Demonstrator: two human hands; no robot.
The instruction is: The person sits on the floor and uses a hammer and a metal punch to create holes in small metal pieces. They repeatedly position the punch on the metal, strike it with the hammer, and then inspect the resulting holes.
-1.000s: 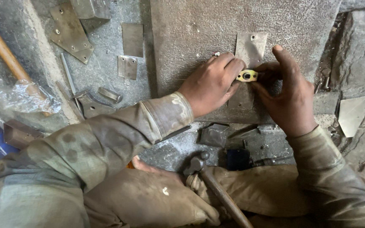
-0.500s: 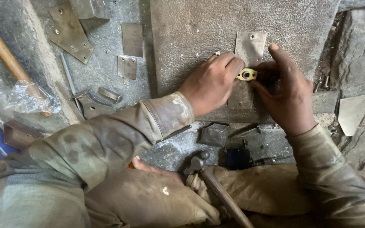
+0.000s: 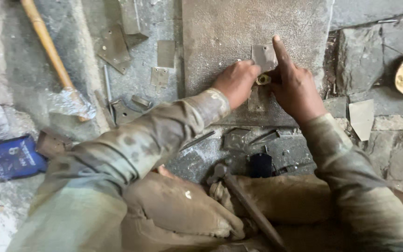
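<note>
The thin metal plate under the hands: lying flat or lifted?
Flat. The plate lies on the slab, right hand forefinger on it, left hand beside.

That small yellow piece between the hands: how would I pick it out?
Find the big grey slab at top centre. Both hands meet on a thin metal plate lying on it: left hand, right hand. The brass piece sits between their fingertips, the only shiny yellow thing among dull grey metal.
</note>
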